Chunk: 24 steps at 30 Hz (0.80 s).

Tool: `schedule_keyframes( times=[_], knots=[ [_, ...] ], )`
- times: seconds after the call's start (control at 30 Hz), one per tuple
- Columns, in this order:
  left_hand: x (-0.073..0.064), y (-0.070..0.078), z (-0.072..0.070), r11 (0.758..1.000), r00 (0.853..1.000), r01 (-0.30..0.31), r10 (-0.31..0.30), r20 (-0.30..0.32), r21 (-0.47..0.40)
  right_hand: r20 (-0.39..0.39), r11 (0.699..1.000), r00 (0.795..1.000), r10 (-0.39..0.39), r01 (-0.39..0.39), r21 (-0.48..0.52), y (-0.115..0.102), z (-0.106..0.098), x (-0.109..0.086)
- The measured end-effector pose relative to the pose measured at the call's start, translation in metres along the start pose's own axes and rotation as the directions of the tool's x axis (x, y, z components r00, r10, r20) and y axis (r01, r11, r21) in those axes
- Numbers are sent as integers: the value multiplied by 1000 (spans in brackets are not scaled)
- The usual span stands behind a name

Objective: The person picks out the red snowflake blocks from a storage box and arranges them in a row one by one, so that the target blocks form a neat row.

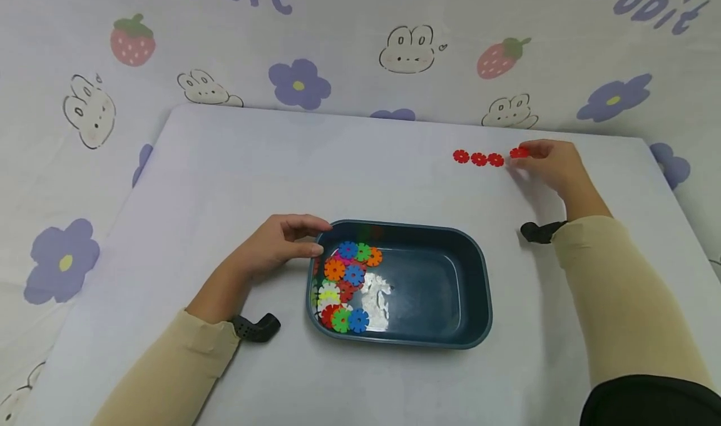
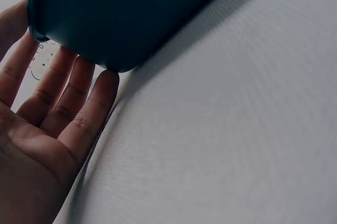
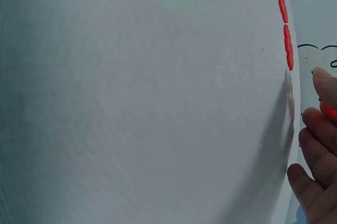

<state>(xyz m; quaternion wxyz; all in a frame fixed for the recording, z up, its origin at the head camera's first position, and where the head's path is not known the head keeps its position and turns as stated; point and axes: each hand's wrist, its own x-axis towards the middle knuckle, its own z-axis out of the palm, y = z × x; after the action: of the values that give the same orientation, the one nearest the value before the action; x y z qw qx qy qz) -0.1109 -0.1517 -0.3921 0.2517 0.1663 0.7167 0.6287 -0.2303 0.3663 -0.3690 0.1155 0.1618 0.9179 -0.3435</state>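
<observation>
My right hand [image 1: 554, 163] pinches a red flower-shaped plastic disc [image 1: 519, 153] between thumb and fingers, raised a little over the table. To its left, several like red discs [image 1: 479, 159] lie in a row; the right wrist view shows them edge-on [image 3: 288, 48]. At the far left corner of a dark blue-green plastic tub [image 1: 417, 294], my left hand [image 1: 276, 241] holds the rim, thumb near the left wall. The left wrist view has the fingers [image 2: 84, 121] against the tub's outer wall. Flower discs of mixed colours [image 1: 343, 288] are heaped at the tub's left end.
The white table [image 1: 270, 163] reaches back to a printed cloth [image 1: 349, 32] with rabbits, strawberries and purple flowers. Black curved pieces [image 1: 259, 328] stick out at both wrists. A black rounded object [image 1: 648, 404] covers the lower right corner.
</observation>
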Motion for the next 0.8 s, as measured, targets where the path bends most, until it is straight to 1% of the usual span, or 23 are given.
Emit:
schedule_keyframes(
  times=[0.17, 0.43, 0.6, 0.8],
  knots=[
    [-1, -1, 2, 1000, 1000, -1, 1, 4, -10, 13, 998, 999, -32, 33, -58, 5, 6, 1],
    [0, 3, -1, 1000, 1000, -5, 5, 0, -21, 10, 995, 999, -51, 51, -89, -4, 5, -2],
    [-1, 3, 0, 999, 1000, 7, -7, 0, -45, 8, 991, 999, -53, 54, -121, -5, 7, 1],
    [0, 2, 0, 999, 1000, 3, -3, 0, -38, 19, 988, 999, -47, 49, -147, -3, 9, 3]
  ],
)
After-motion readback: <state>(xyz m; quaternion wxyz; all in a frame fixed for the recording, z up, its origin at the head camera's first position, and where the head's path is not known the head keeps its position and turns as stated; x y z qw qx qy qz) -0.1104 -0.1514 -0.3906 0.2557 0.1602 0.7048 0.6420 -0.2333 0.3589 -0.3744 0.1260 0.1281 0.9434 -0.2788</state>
